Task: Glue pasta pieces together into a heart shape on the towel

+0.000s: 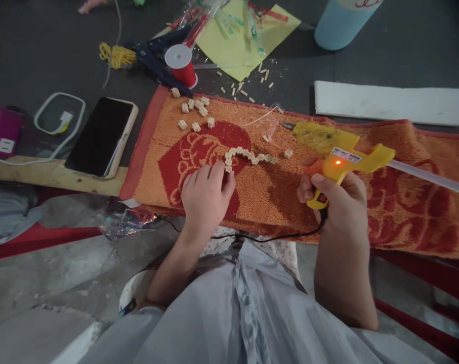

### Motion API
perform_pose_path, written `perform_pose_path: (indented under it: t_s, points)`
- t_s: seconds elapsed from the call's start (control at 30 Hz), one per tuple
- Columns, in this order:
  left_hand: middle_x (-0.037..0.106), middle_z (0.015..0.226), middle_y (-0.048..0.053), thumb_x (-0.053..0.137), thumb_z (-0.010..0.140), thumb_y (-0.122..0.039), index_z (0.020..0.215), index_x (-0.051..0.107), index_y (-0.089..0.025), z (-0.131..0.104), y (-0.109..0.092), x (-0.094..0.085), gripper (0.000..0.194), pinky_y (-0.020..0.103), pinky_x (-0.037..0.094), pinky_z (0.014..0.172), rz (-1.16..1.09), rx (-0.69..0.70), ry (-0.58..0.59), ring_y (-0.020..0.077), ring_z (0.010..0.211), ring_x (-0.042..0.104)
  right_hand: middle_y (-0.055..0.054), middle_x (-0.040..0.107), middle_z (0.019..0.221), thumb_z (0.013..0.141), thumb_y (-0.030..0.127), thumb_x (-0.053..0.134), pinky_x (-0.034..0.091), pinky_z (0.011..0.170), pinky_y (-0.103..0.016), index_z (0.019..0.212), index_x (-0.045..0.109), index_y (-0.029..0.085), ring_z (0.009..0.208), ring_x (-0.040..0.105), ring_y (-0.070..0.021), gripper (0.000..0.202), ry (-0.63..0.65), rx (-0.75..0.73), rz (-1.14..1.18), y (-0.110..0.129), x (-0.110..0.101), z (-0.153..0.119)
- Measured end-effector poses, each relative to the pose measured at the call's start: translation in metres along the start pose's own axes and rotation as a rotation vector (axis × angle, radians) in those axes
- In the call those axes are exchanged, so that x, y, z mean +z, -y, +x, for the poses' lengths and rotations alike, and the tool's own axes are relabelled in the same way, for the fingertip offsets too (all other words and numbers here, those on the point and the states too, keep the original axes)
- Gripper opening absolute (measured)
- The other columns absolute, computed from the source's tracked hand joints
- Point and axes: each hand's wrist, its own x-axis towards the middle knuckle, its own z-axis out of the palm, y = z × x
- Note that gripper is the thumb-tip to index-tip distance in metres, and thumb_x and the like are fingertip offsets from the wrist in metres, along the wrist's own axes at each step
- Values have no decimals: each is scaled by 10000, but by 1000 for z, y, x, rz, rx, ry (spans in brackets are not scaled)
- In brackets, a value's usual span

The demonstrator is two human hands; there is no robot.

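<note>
My right hand [333, 194] is wrapped round a yellow hot glue gun [343, 151] with a lit orange light. Its nozzle points left, and a clear glue stick [430, 177] sticks out of its back. My left hand [207, 194] rests on the orange and red towel [275, 202], its thumb and forefinger closed at the near end of a curving chain of small pale pieces [248, 153]. A single pale cluster [288, 153] lies between the chain and the gun. Several more pale clusters [196, 103] sit at the towel's upper left.
A red thread spool [181, 65], dark-handled pliers [157, 60] and yellow paper [244, 35] lie beyond the towel, near scattered pale bits. A phone [102, 136] is at left, a white strip [390, 103] and blue bottle [343, 23] at right. The gun's black cord [259, 237] hangs along the front edge.
</note>
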Motion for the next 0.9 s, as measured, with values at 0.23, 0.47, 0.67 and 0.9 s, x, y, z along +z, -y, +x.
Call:
perform_pose_path:
  t_s: [0.23, 0.47, 0.67, 0.9]
  points:
    - [628, 749, 39, 457, 963, -379, 924, 627, -214, -1, 1, 3, 240, 338, 449, 740, -30, -9, -23, 202, 756, 607, 30, 528, 579, 788, 222, 694, 357, 471, -285, 849, 716, 260, 502, 465, -120, 75, -9, 9, -17, 1, 1, -1]
    - [634, 757, 42, 445, 969, -387, 925, 638, -210, -3, 2, 6, 266, 330, 448, 748, -24, 1, -68, 197, 761, 605, 28, 522, 578, 800, 250, 686, 354, 473, -287, 884, 746, 268, 511, 460, -117, 105, -1, 16, -56, 1, 1, -2]
    - [612, 706, 19, 498, 948, -351, 964, 660, -189, -7, 6, 8, 231, 300, 451, 727, -165, 21, -162, 159, 702, 580, 23, 537, 604, 809, 252, 694, 369, 488, -266, 915, 744, 228, 524, 480, -105, 119, 23, 18, -35, 1, 0, -3]
    - [572, 721, -25, 596, 909, -322, 989, 646, -191, -17, 12, 0, 161, 188, 422, 586, -885, -71, -233, 69, 611, 503, 30, 568, 642, 837, 296, 670, 437, 433, -238, 926, 699, 196, 481, 470, -86, 137, 61, -16, -44, 1, 1, -3]
